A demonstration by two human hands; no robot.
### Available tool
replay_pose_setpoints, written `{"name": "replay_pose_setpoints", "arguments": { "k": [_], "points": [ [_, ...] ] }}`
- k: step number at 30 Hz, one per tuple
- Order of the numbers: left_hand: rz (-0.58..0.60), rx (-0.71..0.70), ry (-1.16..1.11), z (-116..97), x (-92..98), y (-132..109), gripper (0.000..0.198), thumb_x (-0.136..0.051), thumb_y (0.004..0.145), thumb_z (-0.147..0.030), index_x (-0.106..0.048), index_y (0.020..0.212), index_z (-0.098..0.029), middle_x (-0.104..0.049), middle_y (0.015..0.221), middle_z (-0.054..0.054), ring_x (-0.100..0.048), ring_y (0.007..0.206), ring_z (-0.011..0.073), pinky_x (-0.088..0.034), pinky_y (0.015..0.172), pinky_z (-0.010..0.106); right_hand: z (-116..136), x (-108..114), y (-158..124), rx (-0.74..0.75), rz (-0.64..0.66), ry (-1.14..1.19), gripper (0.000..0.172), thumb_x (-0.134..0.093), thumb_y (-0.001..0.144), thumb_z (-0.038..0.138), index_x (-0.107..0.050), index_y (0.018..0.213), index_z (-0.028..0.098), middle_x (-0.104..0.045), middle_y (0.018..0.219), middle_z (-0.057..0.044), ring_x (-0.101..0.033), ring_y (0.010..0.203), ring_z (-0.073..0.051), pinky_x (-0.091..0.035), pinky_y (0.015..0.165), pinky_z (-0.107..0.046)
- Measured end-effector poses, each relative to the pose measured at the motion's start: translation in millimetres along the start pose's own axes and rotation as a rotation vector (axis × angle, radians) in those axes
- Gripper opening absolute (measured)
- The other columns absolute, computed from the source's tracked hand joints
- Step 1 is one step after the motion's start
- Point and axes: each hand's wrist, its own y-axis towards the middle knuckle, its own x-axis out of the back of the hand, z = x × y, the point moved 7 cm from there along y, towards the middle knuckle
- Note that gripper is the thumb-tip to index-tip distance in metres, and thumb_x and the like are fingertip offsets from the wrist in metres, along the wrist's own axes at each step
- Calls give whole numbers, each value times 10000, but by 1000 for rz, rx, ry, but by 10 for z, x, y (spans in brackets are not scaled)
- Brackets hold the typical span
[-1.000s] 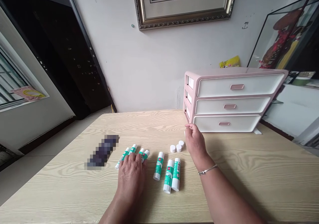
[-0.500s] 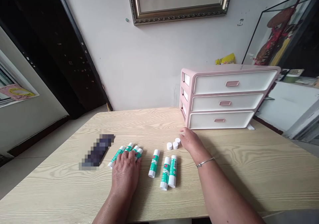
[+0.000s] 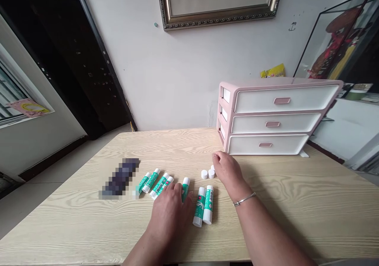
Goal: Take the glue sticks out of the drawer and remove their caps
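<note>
My left hand (image 3: pixel 169 208) is over the middle of the table, thumb and fingers on either side of a green and white glue stick (image 3: pixel 185 188) that shows between them. Left of that hand lie several more glue sticks (image 3: pixel 151 180) in a slanted row. Two glue sticks (image 3: pixel 199 207) lie side by side to its right. My right hand (image 3: pixel 226 166) rests on the table with curled fingers, beside a few small white caps (image 3: pixel 204 174); one cap is partly hidden behind it. The inside of that hand is hidden.
A pink and white three-drawer cabinet (image 3: pixel 274 118) stands at the table's back right. A blurred dark flat object (image 3: pixel 121 179) lies on the left of the wooden table (image 3: pixel 74 226). Behind are a white wall and a framed picture (image 3: pixel 219 19).
My left hand has moved right, off the row of glue sticks and onto the single one. The right hand's fingers have curled in tighter near the caps. The view has shifted slightly.
</note>
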Motion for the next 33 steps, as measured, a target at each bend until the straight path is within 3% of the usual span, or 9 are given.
{"name": "replay_pose_setpoints", "arguments": {
  "k": [8,13,16,19,22,27,30,33],
  "points": [
    [85,43,81,-94,-21,123,212,-440,970,-250,-628,959,-152,-691,978,121,-684,934,257,-511,781,351,370,-153,-200,155,128,305,326,-446,977,408,-701,923,212,-660,670,-5,-587,648,-167,-340,616,-261],
    [-41,-1,30,-99,78,62,182,-430,986,-227,-598,1015,-163,-677,920,91,-680,832,224,-505,715,324,485,-211,-294,173,227,446,372,-429,992,459,-651,825,211,-579,612,17,-501,596,-142,-299,573,-254],
    [-139,-115,-12,-184,105,35,164,-454,980,-207,-574,1090,-188,-669,955,70,-666,866,209,-508,762,324,521,-285,-347,171,276,532,416,-432,993,480,-586,722,205,-545,597,27,-464,581,-126,-299,566,-244],
    [-159,-172,-25,-265,96,31,183,-460,978,-206,-563,1130,-209,-663,970,60,-654,875,214,-506,787,342,505,-397,-367,151,314,599,358,-479,968,428,-593,718,198,-573,638,21,-492,624,-126,-331,585,-232],
    [-103,-153,-99,-307,89,51,204,-440,988,-228,-561,1152,-210,-676,967,66,-661,868,221,-498,764,339,449,-480,-364,75,318,676,209,-491,915,301,-650,824,200,-577,642,26,-510,623,-131,-358,571,-225],
    [44,-49,-492,-359,194,50,269,-418,995,-389,-603,1045,-200,-710,888,74,-673,819,218,-478,712,307,480,-503,-399,-2,371,837,223,-431,822,208,-649,871,206,-374,480,81,-358,452,-118,-275,442,-218],
    [181,69,-829,-362,221,-29,435,-361,982,-545,-608,920,-192,-653,725,31,-609,621,168,-454,590,267,419,-402,-303,53,281,845,230,-419,814,216,-649,811,205,-389,502,62,-369,481,-126,-295,468,-227],
    [329,193,-1001,-292,141,-165,528,-327,952,-646,-577,847,-192,-538,602,-33,-480,450,118,-402,471,243,74,-234,-76,-30,88,785,268,-385,864,268,-647,872,208,-413,528,45,-404,502,-151,-321,495,-249]
  ]
}}
